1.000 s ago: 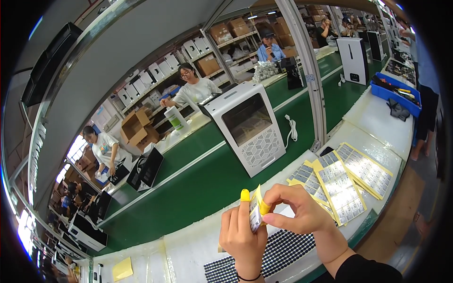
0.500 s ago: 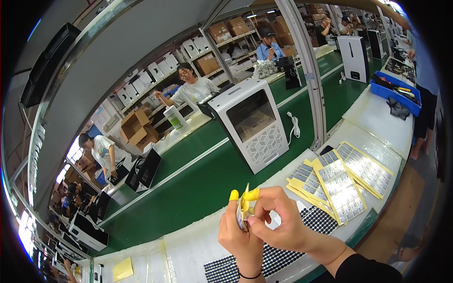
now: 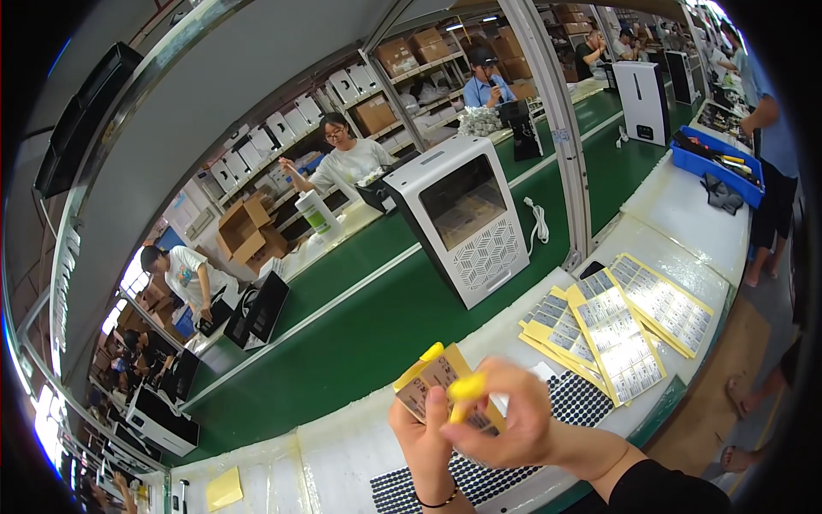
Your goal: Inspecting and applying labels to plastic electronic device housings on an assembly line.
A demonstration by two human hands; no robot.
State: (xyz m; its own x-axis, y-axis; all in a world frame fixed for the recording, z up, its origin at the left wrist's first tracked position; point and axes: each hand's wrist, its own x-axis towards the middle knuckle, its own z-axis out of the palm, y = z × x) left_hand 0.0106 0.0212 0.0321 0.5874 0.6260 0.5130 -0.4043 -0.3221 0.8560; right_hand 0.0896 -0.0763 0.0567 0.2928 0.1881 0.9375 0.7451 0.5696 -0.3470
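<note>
My left hand (image 3: 421, 439) is closed on a small label sheet (image 3: 438, 374) with yellow edges and dark print, its thumb lying across the face. My right hand (image 3: 515, 418) is at the sheet's right side, its fingers bent and smeared by motion. Whether it grips the sheet or a label cannot be made out. Yellow finger covers show on a fingertip of each hand. Under my wrists lies a sheet of black round dots (image 3: 586, 397). To the right, several yellow-backed label sheets (image 3: 618, 343) overlap on the white bench.
Beyond the bench runs a green conveyor (image 3: 342, 377), carrying a white appliance (image 3: 484, 244) with a dark window and a coiled white cable (image 3: 538, 221). A metal post (image 3: 561, 137) rises at its right. A blue tool bin (image 3: 719, 167) stands far right. Co-workers sit across the line.
My left hand has turned the label sheet from edge-on to face-on. My right fingers have shifted across its right side. The appliance has moved slightly right on the conveyor.
</note>
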